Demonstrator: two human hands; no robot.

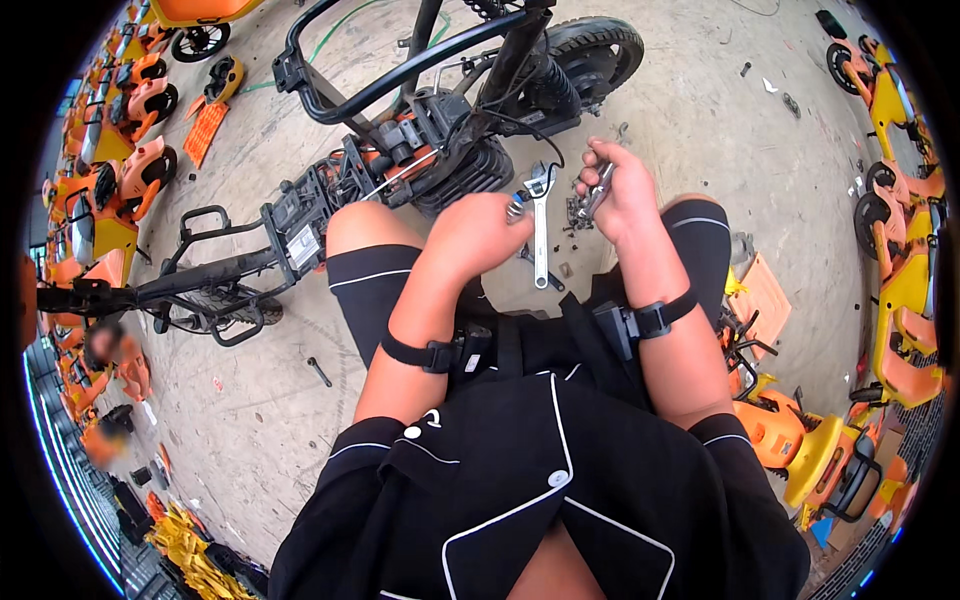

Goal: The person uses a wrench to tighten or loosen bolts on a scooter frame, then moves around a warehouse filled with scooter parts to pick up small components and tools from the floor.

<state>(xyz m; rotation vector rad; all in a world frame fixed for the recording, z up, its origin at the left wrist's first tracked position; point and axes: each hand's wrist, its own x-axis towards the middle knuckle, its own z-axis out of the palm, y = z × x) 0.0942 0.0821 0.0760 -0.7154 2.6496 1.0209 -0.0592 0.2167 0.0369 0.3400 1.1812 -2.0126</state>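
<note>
My left hand (480, 232) is closed, and a small shiny metal piece with a blue part (517, 206) shows at its fingertips; its kind I cannot make out. Raised at the right, my right hand (624, 190) has its fingers curled round a grey metal piece (599, 188), too small to name. Between the hands an adjustable wrench (541, 230) shows upright in the picture, jaws away from me, seemingly on the floor. Loose bolts and small dark parts (578, 212) lie on the concrete near my right hand.
A stripped black motorbike frame (430, 165) with its finned engine lies ahead and left, its tyre (610, 60) at the far side. A dark bolt-like piece (319, 372) lies on the floor at left. Orange and yellow scooters (890, 250) line both sides; another (790, 440) is behind right.
</note>
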